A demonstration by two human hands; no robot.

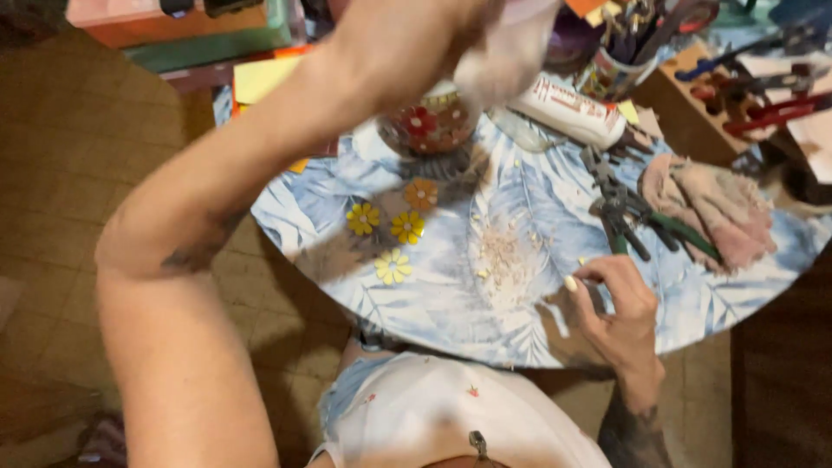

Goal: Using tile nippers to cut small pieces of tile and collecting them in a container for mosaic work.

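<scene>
Furthest left lies a brown tiled floor [61, 199], and across it the person's left arm rises steeply from the lower edge of the view toward the top. The left hand [498, 48] at the end of that arm is blurred by motion near the top edge, bunched around a pale cloth [520, 39]; the fingers look closed on it, though the blur hides the exact grip. Just below and left of that hand stands a round jar [429, 121] covered in red flower mosaic, on the far part of the desk [286, 217], whose top wears a blue and white leaf-print cover. In front of the jar lie four small flower pieces: an orange one [421, 192] and three yellow ones [363, 218] set close together but apart from each other. To their right a scatter of pale chips [501, 256] covers the middle of the desk. Behind it a white tube [568, 108] lies slanted, near a cup [611, 74] crowded with tools. Further right, dark pliers [620, 212] with green handles rest beside a crumpled pinkish rag [715, 208]. The right hand [615, 308] rests on the near edge of the desk, fingers curled in with thumb and forefinger drawn together; whether they pinch a chip I cannot tell. At the far right, red-handled tools [771, 108] lie on a wooden box.
</scene>
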